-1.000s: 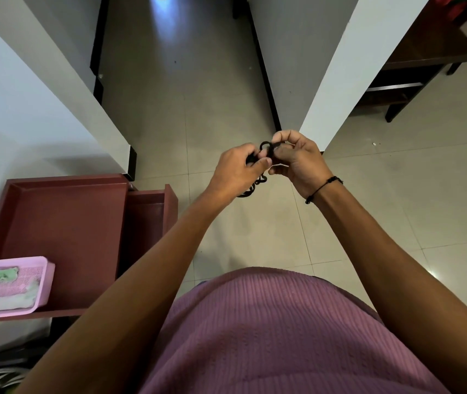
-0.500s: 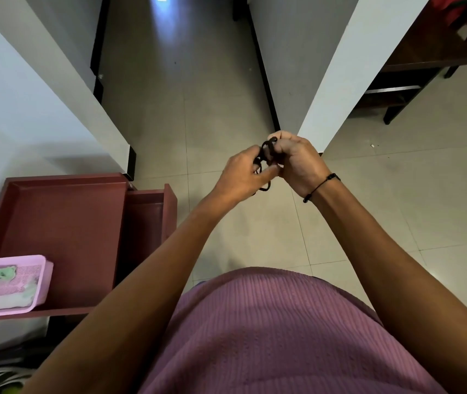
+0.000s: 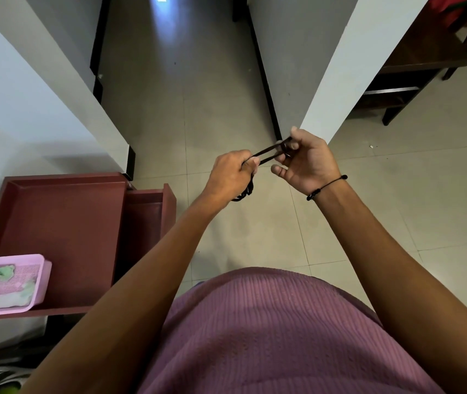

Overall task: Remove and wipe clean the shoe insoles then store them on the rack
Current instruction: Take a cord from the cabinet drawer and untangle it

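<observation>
Insoles: none in view, and no shoes either; a striped dark-and-white shape cut off at the lower left corner cannot be identified. Rack [image 3: 56, 223], dark red with a raised rim, at left of frame against the wall, likely the storage place named in the task. Pink basket [image 3: 40, 280] on the rack's near left corner, partly cut by the frame edge, holding pale green and white items, possibly wiping cloths, too blurred to confirm. Left hand [image 3: 231, 173] near frame centre, fingers curled around one end of a black cord [image 3: 265, 155]; slack loops of the same cord hanging below the fist. Right hand [image 3: 307, 162] just to the right, thumb and forefinger pinching the other end, remaining fingers loosely spread. Cord drawn taut in two near-parallel strands between the hands, well above the tiled floor [image 3: 212, 115], probably to straighten or untangle it; purpose relative to the insole task not evident, possibly a shoelace or a hair tie. Thin black bracelet [image 3: 326, 187] on the right wrist. Cord ends hidden inside both grips. Dark wooden furniture [image 3: 414, 75] at upper right, cut off by the frame edge. Task judged at an early stage.
</observation>
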A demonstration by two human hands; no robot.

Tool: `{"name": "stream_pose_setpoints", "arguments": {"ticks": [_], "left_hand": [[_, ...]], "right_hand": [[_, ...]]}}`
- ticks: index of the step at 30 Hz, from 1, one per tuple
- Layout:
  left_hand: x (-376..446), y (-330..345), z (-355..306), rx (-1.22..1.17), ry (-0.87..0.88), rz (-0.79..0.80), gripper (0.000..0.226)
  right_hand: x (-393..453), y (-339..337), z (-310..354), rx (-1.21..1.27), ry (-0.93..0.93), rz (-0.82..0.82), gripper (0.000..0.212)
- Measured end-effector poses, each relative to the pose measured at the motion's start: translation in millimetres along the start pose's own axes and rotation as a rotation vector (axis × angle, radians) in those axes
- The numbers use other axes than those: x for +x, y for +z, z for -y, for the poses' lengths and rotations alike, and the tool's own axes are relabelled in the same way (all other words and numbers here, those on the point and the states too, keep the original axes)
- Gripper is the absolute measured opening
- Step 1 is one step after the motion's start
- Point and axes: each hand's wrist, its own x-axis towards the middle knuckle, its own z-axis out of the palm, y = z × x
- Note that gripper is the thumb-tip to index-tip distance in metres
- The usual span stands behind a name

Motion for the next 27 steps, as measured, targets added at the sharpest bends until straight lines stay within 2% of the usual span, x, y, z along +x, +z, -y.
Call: {"name": "stream_pose_setpoints", "arguments": {"ticks": [4, 7, 10, 13, 17, 19, 24, 27], "left_hand": [[2, 1, -1, 0.071, 0.041, 0.067, 0.03], [2, 0, -3, 0.113, 0.053, 0.191, 0.03], [-2, 1, -5, 0.084, 0.039, 0.28, 0.026], [-3, 0, -6, 0.034, -0.018, 0.276, 0.024], [-1, -5, -1, -0.3, -0.224, 0.128, 0.03], [4, -9, 5, -0.429, -0.288, 0.037, 0.03], [14, -11, 1, -0.542, -0.256, -0.098, 0.041], [13, -14, -9, -0.546, -0.223, -0.19, 0.035]], "right_hand": [[3, -1, -2, 0.21, 0.027, -0.145, 0.033], [4, -3, -5, 0.2, 0.013, -0.179, 0.022], [5, -2, -9, 0.128, 0.016, -0.172, 0.021], [3, 2, -7, -0.039, -0.043, -0.176, 0.025], [5, 3, -3, -0.258, -0.185, -0.243, 0.021], [5, 3, 0, -0.45, -0.257, -0.282, 0.02], [0, 23, 0, -1.026, -0.451, -0.191, 0.014], [-3, 35, 3, -1.235, -0.546, -0.142, 0.012]]}}
